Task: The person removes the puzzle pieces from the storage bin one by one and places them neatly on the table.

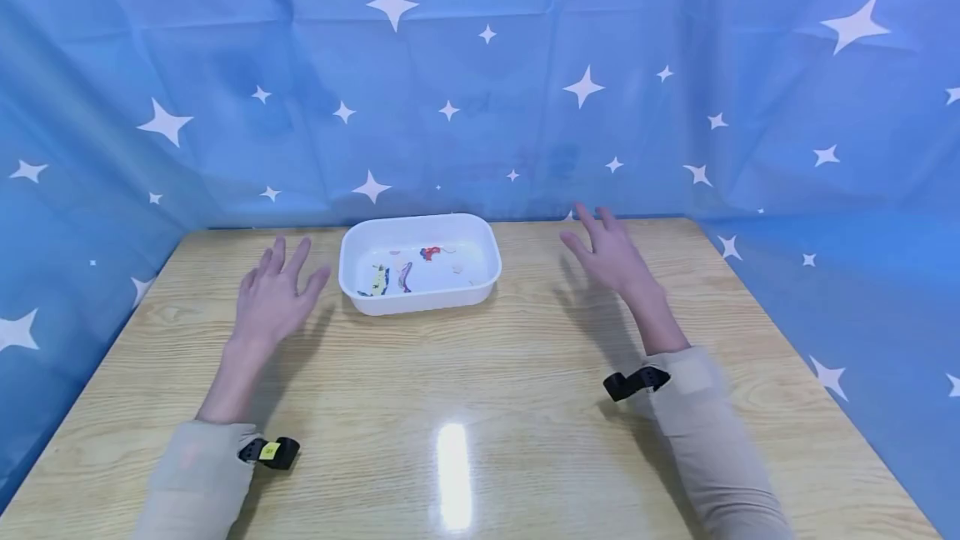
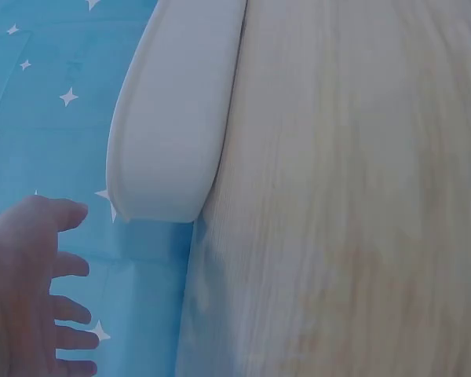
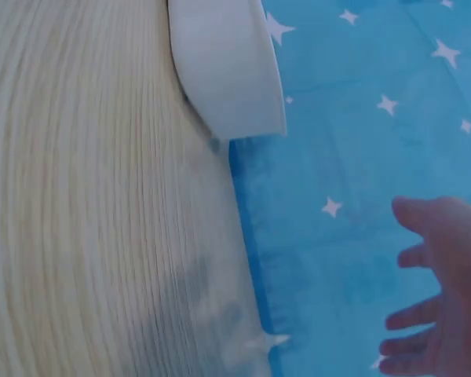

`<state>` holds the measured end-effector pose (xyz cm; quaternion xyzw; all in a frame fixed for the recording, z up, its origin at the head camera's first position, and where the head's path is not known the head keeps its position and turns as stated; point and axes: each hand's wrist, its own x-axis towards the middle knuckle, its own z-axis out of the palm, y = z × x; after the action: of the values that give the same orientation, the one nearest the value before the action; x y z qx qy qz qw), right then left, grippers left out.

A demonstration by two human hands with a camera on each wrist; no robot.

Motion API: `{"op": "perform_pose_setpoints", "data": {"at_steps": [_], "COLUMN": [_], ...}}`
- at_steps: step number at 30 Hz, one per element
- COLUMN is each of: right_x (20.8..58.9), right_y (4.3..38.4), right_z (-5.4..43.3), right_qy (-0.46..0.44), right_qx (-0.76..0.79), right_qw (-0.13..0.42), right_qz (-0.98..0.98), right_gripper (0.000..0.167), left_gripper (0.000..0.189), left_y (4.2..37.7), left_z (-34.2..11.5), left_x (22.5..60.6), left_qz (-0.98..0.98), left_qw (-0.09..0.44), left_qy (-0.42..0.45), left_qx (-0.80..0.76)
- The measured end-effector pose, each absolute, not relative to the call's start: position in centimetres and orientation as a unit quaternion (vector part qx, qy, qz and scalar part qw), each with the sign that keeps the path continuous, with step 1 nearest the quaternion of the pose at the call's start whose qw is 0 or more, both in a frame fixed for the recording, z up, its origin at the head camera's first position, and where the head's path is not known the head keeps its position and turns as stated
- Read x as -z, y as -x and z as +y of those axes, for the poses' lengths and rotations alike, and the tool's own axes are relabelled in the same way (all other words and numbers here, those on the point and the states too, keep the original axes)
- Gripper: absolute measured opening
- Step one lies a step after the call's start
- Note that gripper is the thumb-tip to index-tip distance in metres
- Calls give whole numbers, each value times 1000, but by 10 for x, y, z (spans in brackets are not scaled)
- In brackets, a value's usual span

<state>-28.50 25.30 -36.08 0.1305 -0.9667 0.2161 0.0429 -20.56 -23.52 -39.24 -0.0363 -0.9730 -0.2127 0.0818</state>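
A white rectangular plastic basin [image 1: 420,300] stands at the back of the wooden table, with small coloured pieces or pictures on its inner floor: a red one [image 1: 430,253], a purple one [image 1: 405,277] and a yellow-and-blue one [image 1: 378,280]. What they are exactly is too small to tell. To the basin's left hovers my left hand [image 1: 273,302], fingers spread, touching nothing. My right hand [image 1: 611,257] is held off to the right of it, fingers apart, also holding nothing. Both wrist views show the basin's outer wall [image 2: 173,110] beyond the fingers.
The wooden tabletop [image 1: 525,407] carries a bright light reflection near its front. A blue curtain [image 1: 480,65] with white stars hangs behind and along both sides. Black wrist cameras are strapped over both sleeves [image 1: 712,432].
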Motion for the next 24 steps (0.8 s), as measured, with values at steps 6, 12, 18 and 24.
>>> {"op": "perform_pose_setpoints", "data": {"at_steps": [6, 12, 18, 24], "right_x": [362, 364, 367, 367], "right_y": [288, 291, 292, 297], "right_z": [239, 226, 211, 195], "right_qy": [-142, -160, -162, -177], "right_qx": [-242, -254, -267, -276], "right_qw": [49, 57, 48, 51], "right_qz": [-958, -952, -949, -943], "right_gripper": [74, 72, 73, 71], "left_gripper": [77, 80, 82, 83], "left_y": [211, 216, 221, 230], "left_z": [-228, -221, -217, -210], "left_x": [393, 392, 396, 397], "left_qz": [-964, -957, -951, -944], "left_qw": [93, 71, 46, 46], "left_qy": [23, 8, 3, -2], "left_qx": [249, 280, 305, 328]}}
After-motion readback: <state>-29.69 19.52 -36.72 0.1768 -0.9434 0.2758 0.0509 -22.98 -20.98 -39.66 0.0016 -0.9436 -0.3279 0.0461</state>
